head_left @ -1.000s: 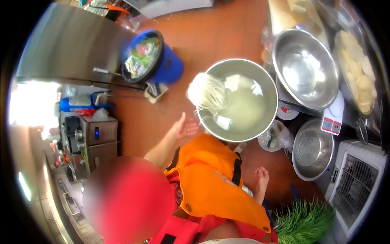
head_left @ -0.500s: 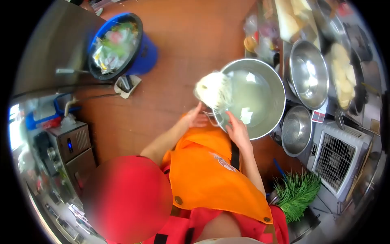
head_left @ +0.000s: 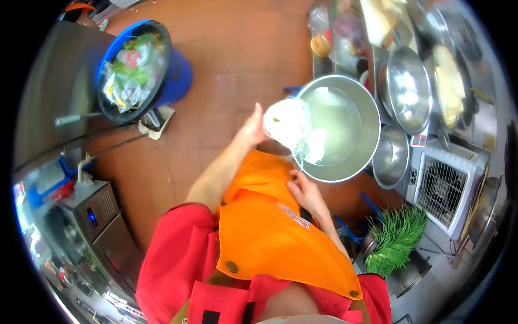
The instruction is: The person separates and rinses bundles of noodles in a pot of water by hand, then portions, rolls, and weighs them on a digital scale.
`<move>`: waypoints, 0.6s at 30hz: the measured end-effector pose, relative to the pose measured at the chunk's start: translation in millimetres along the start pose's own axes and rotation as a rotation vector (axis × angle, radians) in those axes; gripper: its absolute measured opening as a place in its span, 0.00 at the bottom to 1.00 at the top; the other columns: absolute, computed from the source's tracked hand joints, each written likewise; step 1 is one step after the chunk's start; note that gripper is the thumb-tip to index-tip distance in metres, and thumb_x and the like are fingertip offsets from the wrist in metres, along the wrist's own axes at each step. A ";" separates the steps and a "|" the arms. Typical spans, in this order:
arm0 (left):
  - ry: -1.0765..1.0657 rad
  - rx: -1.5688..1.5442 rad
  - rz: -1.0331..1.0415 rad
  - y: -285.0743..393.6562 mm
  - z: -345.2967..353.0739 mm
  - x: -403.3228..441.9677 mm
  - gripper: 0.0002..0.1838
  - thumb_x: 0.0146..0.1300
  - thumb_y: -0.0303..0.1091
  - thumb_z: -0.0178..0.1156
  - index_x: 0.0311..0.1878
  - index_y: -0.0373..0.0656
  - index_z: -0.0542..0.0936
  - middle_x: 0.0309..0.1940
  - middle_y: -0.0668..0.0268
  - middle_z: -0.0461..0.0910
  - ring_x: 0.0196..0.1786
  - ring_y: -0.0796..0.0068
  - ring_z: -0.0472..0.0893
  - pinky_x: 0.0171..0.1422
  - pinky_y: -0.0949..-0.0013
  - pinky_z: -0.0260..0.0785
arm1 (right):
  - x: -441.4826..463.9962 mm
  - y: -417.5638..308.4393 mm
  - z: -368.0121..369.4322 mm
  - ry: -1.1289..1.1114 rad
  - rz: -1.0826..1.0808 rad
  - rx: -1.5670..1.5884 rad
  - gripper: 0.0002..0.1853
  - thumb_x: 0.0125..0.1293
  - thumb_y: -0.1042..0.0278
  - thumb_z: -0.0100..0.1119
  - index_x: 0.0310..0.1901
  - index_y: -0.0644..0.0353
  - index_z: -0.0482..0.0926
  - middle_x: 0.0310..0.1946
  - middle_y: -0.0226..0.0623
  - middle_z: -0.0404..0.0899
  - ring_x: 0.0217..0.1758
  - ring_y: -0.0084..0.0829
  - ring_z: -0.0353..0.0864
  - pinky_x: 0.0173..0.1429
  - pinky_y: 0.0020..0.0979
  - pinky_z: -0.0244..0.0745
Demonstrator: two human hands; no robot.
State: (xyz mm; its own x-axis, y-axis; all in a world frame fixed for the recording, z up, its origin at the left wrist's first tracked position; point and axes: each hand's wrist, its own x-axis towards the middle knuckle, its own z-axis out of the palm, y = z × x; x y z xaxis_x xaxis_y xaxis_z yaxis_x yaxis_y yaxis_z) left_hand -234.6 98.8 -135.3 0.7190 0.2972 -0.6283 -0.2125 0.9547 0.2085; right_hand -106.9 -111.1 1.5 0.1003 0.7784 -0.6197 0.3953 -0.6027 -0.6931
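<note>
A bundle of white noodle-like strands (head_left: 287,123) lies over the left rim of a large steel pot (head_left: 372,135) of cloudy liquid, with its loose ends trailing into the liquid. At the bundle's left edge is my left hand (head_left: 253,128), its thumb raised and apart; the fingers nearest the bundle are partly hidden. Below the pot's lower left rim, my right hand (head_left: 306,191) has its fingers slightly bent and apart, close to a few hanging strands. Nothing shows in its grasp. White pieces (head_left: 315,148) lie beside the bundle inside the pot.
At the upper left stands a blue bin (head_left: 175,78) full of scraps. Steel bowls (head_left: 407,89) and a colander (head_left: 389,156) are on the right, near a grey-white slatted unit (head_left: 442,186). Green stalks (head_left: 396,240) are at the lower right. A steel cabinet (head_left: 116,237) stands at the left.
The view has shifted. My right hand has risen from low on the right to near the pot rim, then dropped slightly. My left hand has moved up beside the bundle, which is gathered more compactly.
</note>
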 end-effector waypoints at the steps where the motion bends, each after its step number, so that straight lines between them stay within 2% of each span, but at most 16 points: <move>1: -0.016 -0.027 -0.013 -0.2 -4.7 7.6 0.53 0.57 0.79 0.31 0.69 0.40 0.62 0.68 0.57 0.65 0.69 0.57 0.65 0.71 0.48 0.55 | -0.5 -0.8 8.4 0.013 0.028 -0.013 0.26 0.65 0.62 0.57 0.63 0.60 0.64 0.33 0.49 0.82 0.40 0.50 0.82 0.45 0.42 0.75; 3: -0.041 -0.082 -0.040 1.5 -15.3 24.2 0.53 0.56 0.80 0.32 0.69 0.40 0.62 0.68 0.56 0.64 0.71 0.57 0.62 0.72 0.45 0.54 | -0.4 5.1 24.5 0.032 0.086 -0.034 0.32 0.65 0.61 0.57 0.68 0.59 0.57 0.33 0.50 0.82 0.41 0.51 0.82 0.45 0.43 0.75; 4: -0.005 -0.111 -0.076 3.1 -19.4 29.6 0.53 0.55 0.79 0.34 0.69 0.40 0.62 0.68 0.56 0.64 0.71 0.56 0.63 0.72 0.44 0.54 | 4.4 12.4 31.0 0.010 0.083 -0.044 0.39 0.65 0.62 0.57 0.72 0.59 0.47 0.33 0.50 0.82 0.39 0.52 0.82 0.44 0.44 0.75; 7: -0.038 -0.127 -0.068 6.4 -26.7 41.6 0.53 0.55 0.79 0.37 0.68 0.40 0.63 0.67 0.55 0.66 0.68 0.55 0.66 0.69 0.45 0.59 | 17.1 13.5 45.7 0.059 0.141 0.008 0.41 0.64 0.63 0.56 0.72 0.60 0.44 0.32 0.51 0.82 0.37 0.53 0.81 0.42 0.45 0.74; 10: 0.007 -0.121 -0.085 8.8 -23.0 45.9 0.52 0.55 0.78 0.38 0.67 0.40 0.64 0.65 0.55 0.68 0.66 0.55 0.69 0.67 0.46 0.63 | 46.6 40.9 71.2 0.122 0.104 0.072 0.41 0.65 0.62 0.56 0.73 0.58 0.42 0.32 0.49 0.83 0.33 0.47 0.82 0.39 0.42 0.74; 13: 0.001 -0.138 -0.061 7.1 -22.8 47.9 0.51 0.55 0.78 0.39 0.67 0.40 0.65 0.64 0.55 0.69 0.65 0.55 0.70 0.67 0.46 0.63 | 76.6 48.5 80.3 0.050 0.210 0.475 0.42 0.66 0.61 0.57 0.73 0.56 0.41 0.34 0.46 0.83 0.32 0.37 0.83 0.38 0.37 0.75; 14: 0.009 -0.139 -0.051 6.6 -22.7 47.6 0.52 0.54 0.79 0.39 0.67 0.40 0.66 0.64 0.55 0.70 0.65 0.54 0.70 0.67 0.47 0.64 | 78.4 50.0 80.2 0.014 0.214 0.644 0.32 0.67 0.61 0.57 0.69 0.56 0.58 0.34 0.38 0.83 0.31 0.29 0.80 0.37 0.32 0.74; 17: 0.007 -0.092 -0.007 14.0 -10.4 32.8 0.53 0.57 0.79 0.33 0.65 0.35 0.66 0.61 0.54 0.72 0.62 0.56 0.73 0.67 0.51 0.65 | 69.2 44.2 83.2 0.100 -0.105 0.347 0.16 0.66 0.61 0.58 0.54 0.57 0.78 0.30 0.33 0.80 0.33 0.28 0.78 0.39 0.30 0.72; 18: -0.014 -0.119 -0.029 15.4 -13.9 30.6 0.53 0.57 0.78 0.32 0.65 0.36 0.66 0.60 0.54 0.73 0.61 0.57 0.74 0.65 0.52 0.67 | 52.4 19.4 73.6 0.106 -0.041 0.379 0.11 0.67 0.60 0.58 0.38 0.57 0.85 0.32 0.32 0.80 0.40 0.29 0.79 0.47 0.30 0.71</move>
State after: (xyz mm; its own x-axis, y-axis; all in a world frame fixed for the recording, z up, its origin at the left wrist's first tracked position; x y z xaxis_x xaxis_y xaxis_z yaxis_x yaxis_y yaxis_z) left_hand -225.0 122.9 -161.7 0.7347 0.2703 -0.6222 -0.2680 0.9582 0.0999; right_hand -161.2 -94.9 -71.5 0.1928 0.8051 -0.5610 0.0381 -0.5774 -0.8156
